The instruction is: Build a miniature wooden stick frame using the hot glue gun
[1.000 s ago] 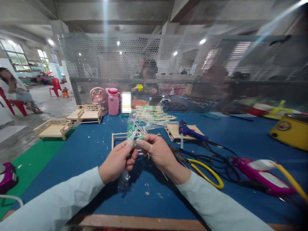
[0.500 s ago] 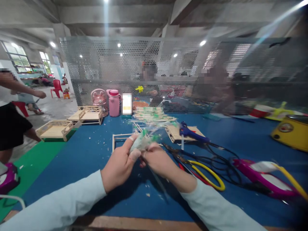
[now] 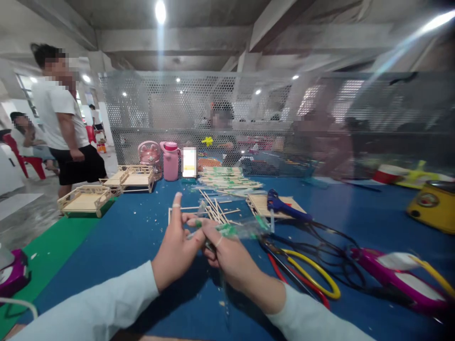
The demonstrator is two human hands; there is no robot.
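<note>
My left hand [image 3: 177,251] and my right hand [image 3: 232,253] meet over the table, both closed on a crumpled clear plastic wrapper [image 3: 245,229] with green marks. My left index finger points up while its thumb presses the wrapper. From under my right hand a thin, blurred strip hangs down; I cannot tell what it is. Just beyond my hands lie loose thin wooden sticks [image 3: 217,210] and a light wooden frame [image 3: 185,210], partly hidden. Behind them are bundled sticks [image 3: 223,176] in green-marked plastic. To the right, a blue glue gun [image 3: 289,207] rests on a slatted wooden panel [image 3: 256,204].
Pliers [image 3: 313,270] with red and yellow handles lie right, beside black cables and a purple device [image 3: 398,279]. A yellow pot [image 3: 433,208] stands far right. Small wooden beds [image 3: 85,201], a pink flask [image 3: 171,163] and a lit phone [image 3: 189,162] line the back left. A person [image 3: 73,118] stands left.
The wrapper, bunched between my hands before, now stretches out to the right past my right hand. My left index finger has risen. The loose sticks show more fully. The person at left has moved inward.
</note>
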